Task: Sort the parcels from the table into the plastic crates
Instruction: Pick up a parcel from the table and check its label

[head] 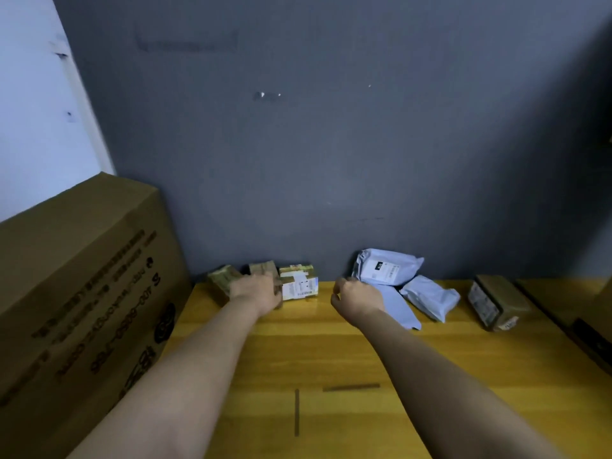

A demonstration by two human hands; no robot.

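Two bare forearms reach out from you across the yellow wooden table point(331, 359), past two dark strips of tape point(351, 387) stuck on its near part. Your left hand point(256, 291) lies on top of a small brown parcel point(261, 271) near the table's far edge, with the fingers curled over it; most of that parcel is hidden under the hand, so you cannot tell how firmly it is held. Just left of the hand sits another small brown parcel point(222, 280), tilted, and just right of it, touching the fingers, stands a taped box with a white label point(299, 282). Your right hand point(356, 298) is well apart from the left, fingers curled in, with its knuckles against the near end of a flat grey mailer bag point(402, 309); whether the fingers pinch the bag is hidden by the back of the hand. Beyond it a fuller grey mailer with a label point(385, 266) leans by the wall, and a third grey bag point(430, 296) lies to the right, overlapping the flat one. Farther right a dark brown labelled box point(496, 301) rests alone. A large cardboard carton point(82, 276) stands along the table's left side, and a grey wall point(331, 144) rises behind everything.
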